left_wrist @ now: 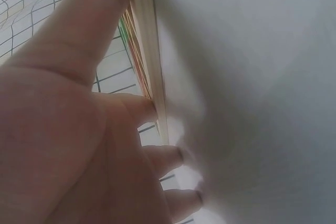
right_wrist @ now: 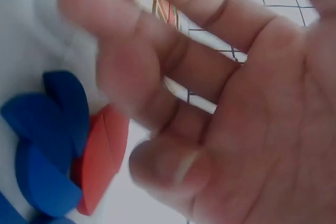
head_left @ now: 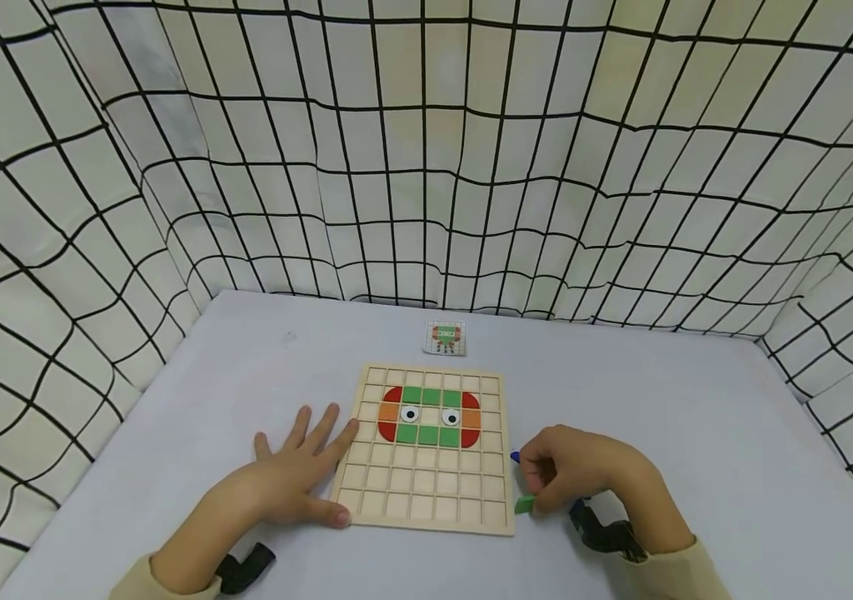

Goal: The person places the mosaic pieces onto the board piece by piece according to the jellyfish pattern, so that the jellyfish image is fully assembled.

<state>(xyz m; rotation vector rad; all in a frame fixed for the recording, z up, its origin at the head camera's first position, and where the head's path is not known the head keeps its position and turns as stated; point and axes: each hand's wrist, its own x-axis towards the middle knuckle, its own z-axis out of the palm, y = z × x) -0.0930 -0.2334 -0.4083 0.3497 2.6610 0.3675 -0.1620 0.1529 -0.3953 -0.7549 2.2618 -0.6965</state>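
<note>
My left hand [head_left: 293,475] lies spread on the white table at the wooden grid board [head_left: 413,482]. Its thumb and a finger touch the board's left edge, also seen in the left wrist view. Colored tiles on the board form a green, red and orange band with two round eye pieces [head_left: 410,414]. Right of the board, my right hand [head_left: 580,462] has its fingers bent and pinches a green tile [head_left: 524,505] at the thumb tip. Blue pieces [right_wrist: 50,129] and red pieces [right_wrist: 102,156] lie beneath that hand; the wrist view does not show the green tile.
A small picture card [head_left: 445,338] with a similar colored figure lies behind the board. Black netting [head_left: 426,175] over white cloth encloses the back and sides of the table. A blue piece [head_left: 515,457] peeks out beside the right fingers.
</note>
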